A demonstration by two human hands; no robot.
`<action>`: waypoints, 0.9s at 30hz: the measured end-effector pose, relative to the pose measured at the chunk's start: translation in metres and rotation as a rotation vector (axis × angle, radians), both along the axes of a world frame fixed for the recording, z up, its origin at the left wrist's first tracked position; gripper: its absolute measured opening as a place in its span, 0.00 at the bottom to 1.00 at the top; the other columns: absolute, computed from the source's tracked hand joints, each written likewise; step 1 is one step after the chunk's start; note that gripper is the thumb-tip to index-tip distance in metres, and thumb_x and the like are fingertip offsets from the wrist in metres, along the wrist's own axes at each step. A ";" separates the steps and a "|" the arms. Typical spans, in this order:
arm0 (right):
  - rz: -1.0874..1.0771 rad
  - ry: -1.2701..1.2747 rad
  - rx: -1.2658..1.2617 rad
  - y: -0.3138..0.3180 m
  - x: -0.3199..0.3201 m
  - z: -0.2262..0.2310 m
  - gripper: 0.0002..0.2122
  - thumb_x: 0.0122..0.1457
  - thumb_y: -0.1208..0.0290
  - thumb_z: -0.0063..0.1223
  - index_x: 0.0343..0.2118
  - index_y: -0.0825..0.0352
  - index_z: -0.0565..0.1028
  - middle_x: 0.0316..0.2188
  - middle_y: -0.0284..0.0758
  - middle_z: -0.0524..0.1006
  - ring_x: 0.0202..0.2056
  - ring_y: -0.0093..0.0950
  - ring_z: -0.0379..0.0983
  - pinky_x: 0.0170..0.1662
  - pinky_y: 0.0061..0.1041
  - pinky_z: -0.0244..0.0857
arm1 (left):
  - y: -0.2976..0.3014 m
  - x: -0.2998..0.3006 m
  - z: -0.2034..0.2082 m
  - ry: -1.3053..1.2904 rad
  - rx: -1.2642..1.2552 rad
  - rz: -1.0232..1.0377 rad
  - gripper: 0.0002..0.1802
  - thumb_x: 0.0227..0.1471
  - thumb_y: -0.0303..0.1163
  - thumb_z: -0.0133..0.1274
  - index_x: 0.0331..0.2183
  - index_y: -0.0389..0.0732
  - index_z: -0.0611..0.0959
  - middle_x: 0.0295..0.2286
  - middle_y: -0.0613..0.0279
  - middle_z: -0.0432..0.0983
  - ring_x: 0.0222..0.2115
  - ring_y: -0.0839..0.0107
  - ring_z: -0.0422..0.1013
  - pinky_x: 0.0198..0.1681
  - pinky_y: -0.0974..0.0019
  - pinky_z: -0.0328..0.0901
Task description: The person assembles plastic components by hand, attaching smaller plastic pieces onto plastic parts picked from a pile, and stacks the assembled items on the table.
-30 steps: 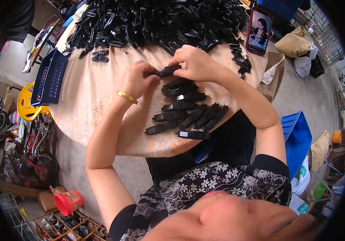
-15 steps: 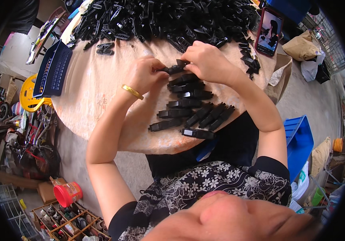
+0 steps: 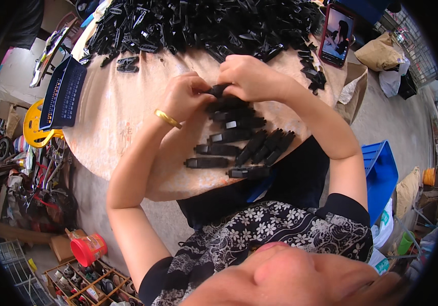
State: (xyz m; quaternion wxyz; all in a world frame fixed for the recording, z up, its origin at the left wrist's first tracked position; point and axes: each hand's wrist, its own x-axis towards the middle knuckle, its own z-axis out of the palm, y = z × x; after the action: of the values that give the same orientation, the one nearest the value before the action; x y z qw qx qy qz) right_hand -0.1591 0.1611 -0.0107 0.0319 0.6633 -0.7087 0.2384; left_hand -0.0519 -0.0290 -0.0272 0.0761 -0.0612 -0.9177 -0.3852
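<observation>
Over the middle of a cloth-covered round table (image 3: 96, 137), my two hands meet at a small black plastic part (image 3: 219, 90). My left hand (image 3: 185, 95), with a gold bangle at its wrist, pinches the part's left end. The fingers of my right hand (image 3: 244, 77) close on its other end and hide much of it. Just below, several similar long black plastic parts (image 3: 229, 135) lie in a loose column, some slanted side by side. One black part (image 3: 248, 172) rests nearest the table's front edge. What joins or fits within the held part is too small to tell.
A big heap of black plastic pieces (image 3: 188, 25) covers the table's far side. A phone (image 3: 337, 35) stands at the far right, beside a row of small black pieces (image 3: 313, 71). Left of the table are a dark blue basket (image 3: 63, 94) and yellow stool (image 3: 34, 125); a blue crate (image 3: 380, 176) is right.
Both hands have drawn closer together around the black part, my right hand shifting left. The view has shifted slightly. The parts on the cloth keep their arrangement.
</observation>
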 end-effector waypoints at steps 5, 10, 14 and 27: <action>-0.030 -0.131 -0.023 0.007 0.002 -0.012 0.11 0.49 0.65 0.57 0.28 0.68 0.78 0.29 0.38 0.76 0.37 0.38 0.70 0.43 0.34 0.64 | 0.000 0.001 0.008 -0.065 -0.137 -0.092 0.14 0.39 0.30 0.63 0.31 0.35 0.83 0.24 0.61 0.73 0.23 0.73 0.69 0.28 0.71 0.65; 0.093 -0.237 0.013 0.015 0.024 0.001 0.24 0.53 0.52 0.54 0.43 0.69 0.74 0.40 0.42 0.74 0.44 0.40 0.68 0.49 0.35 0.61 | -0.010 0.019 0.043 -0.288 -0.212 -0.284 0.30 0.37 0.33 0.65 0.46 0.38 0.76 0.27 0.60 0.74 0.23 0.72 0.70 0.29 0.70 0.66; 0.049 -0.188 0.033 0.028 0.048 -0.005 0.34 0.48 0.47 0.58 0.49 0.74 0.69 0.48 0.46 0.70 0.50 0.43 0.65 0.54 0.36 0.58 | 0.009 0.034 0.063 -0.633 -0.218 -0.341 0.48 0.25 0.33 0.71 0.51 0.37 0.66 0.28 0.53 0.74 0.30 0.60 0.73 0.36 0.62 0.67; -0.189 -0.143 -0.258 0.125 0.109 -0.028 0.25 0.51 0.51 0.57 0.44 0.69 0.73 0.41 0.40 0.73 0.44 0.41 0.70 0.47 0.38 0.63 | 0.087 0.075 0.025 -0.244 -0.030 -0.514 0.41 0.34 0.28 0.65 0.51 0.35 0.65 0.33 0.48 0.72 0.34 0.51 0.71 0.37 0.58 0.67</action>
State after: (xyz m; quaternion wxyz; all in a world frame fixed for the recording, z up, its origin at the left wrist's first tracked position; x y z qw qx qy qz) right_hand -0.0505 0.2863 -0.0392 0.0888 0.5653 -0.7320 0.3698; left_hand 0.0231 0.0582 -0.0026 -0.1361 -0.2461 -0.8800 -0.3827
